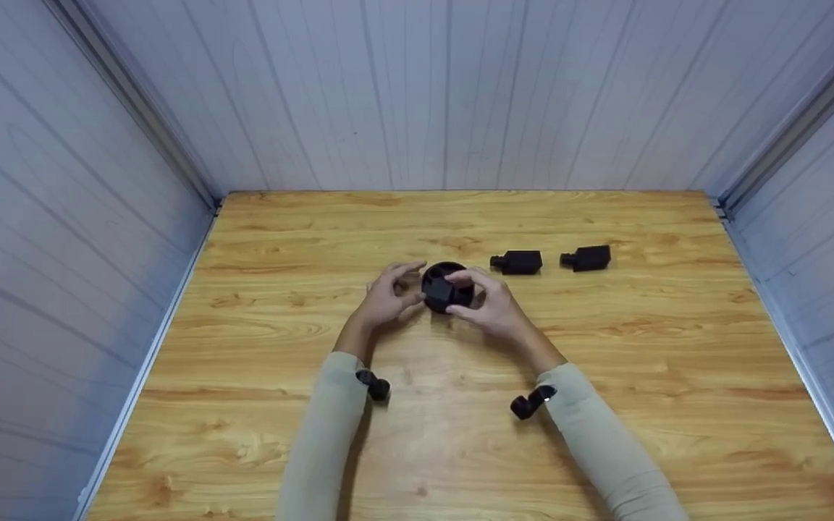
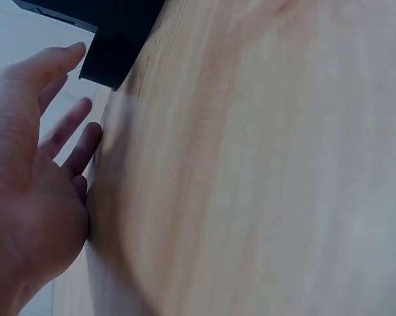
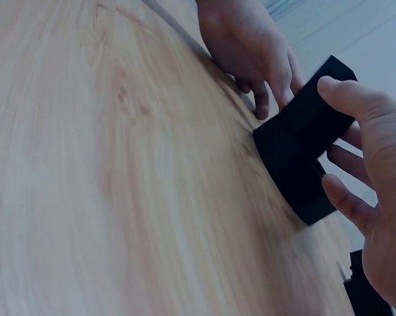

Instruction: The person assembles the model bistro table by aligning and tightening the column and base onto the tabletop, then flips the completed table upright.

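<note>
A round black holder (image 1: 468, 298) with raised walls rests on the wooden table. From it rises a black block (image 1: 437, 293), angular and upright in the right wrist view. My right hand (image 1: 491, 304) pinches this block, its thumb (image 3: 349, 95) on one face and other fingers partly hidden behind. To the left, my left hand (image 1: 386, 298) lies with its side on the table, fingers spread and slightly bent. In the left wrist view its thumb tip is close to the round holder (image 2: 115, 56); whether they touch, I cannot tell.
Two similar black blocks with narrow necks lie to the right: a nearer one (image 1: 522, 262) and a farther one (image 1: 591, 257). Pale panelled walls (image 1: 446, 94) enclose the table (image 1: 460, 449) at the back and both sides. Small black cameras sit on both sleeves.
</note>
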A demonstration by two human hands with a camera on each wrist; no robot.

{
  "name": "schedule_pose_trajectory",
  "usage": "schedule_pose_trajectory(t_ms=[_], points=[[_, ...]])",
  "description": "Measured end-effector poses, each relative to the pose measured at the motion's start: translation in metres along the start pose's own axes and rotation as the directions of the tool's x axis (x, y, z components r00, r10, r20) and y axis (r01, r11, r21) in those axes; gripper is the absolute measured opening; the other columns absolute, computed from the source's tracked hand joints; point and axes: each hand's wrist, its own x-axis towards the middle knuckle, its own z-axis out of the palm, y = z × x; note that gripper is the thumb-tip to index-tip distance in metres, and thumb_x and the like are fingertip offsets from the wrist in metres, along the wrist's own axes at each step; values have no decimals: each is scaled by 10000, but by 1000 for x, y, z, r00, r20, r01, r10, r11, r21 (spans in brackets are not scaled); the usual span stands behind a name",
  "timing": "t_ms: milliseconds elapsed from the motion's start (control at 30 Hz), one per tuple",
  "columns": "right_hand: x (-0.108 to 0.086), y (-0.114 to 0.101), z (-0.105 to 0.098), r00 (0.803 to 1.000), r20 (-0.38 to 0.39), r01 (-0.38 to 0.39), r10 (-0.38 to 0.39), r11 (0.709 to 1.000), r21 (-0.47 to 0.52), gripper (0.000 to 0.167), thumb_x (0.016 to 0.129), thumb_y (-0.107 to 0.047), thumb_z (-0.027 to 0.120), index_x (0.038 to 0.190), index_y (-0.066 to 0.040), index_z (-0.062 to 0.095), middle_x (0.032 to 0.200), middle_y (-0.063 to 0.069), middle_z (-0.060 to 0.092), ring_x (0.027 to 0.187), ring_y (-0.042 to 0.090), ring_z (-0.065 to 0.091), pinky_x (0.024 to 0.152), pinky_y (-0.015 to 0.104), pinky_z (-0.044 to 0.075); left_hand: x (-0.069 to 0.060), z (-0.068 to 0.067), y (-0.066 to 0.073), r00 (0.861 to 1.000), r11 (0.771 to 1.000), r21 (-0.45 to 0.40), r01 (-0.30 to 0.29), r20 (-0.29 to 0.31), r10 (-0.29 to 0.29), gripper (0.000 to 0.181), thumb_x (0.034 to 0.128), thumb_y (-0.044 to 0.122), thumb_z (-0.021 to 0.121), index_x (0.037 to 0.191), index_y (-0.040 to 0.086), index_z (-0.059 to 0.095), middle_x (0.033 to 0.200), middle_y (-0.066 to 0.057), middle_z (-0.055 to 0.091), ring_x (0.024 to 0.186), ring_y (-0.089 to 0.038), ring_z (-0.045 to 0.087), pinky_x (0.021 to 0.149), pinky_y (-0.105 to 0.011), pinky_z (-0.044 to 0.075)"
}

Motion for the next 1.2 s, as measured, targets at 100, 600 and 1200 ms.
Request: schedule_pose_trajectory(t_ms=[100,600,1200], points=[[-4,0,-8,1000,-13,-18,18,1000,10,490,923,-75,933,1380,-46,757,1331,196,772,1214,422,709,823,405,656,-5,0,-5,1000,999,-27,-17,-26,16,594,1014,303,844,1580,296,662,1524,-76,645,1307,-286,621,1223,-659,258],[-26,22,-63,979,-176,-104,104,994,10,442,940,-13,898,1363,-33,770,1352,224,761,1235,222,719,852,275,628,-49,6,35,988,999,-14,-32,-150,29,627,967,128,852,1562,98,655,1458,-200,678,1243,-386,676,1144,-554,561],[-25,54,-108,937,-271,-233,219,972,-20,581,987,-5,832,1541,-21,658,1750,254,437,1585,450,459,1164,610,490,-52,47,79,930,990,26,-141,-340,142,759,893,187,968,1528,33,582,1424,-254,642,1143,-392,656,1054,-664,544]])
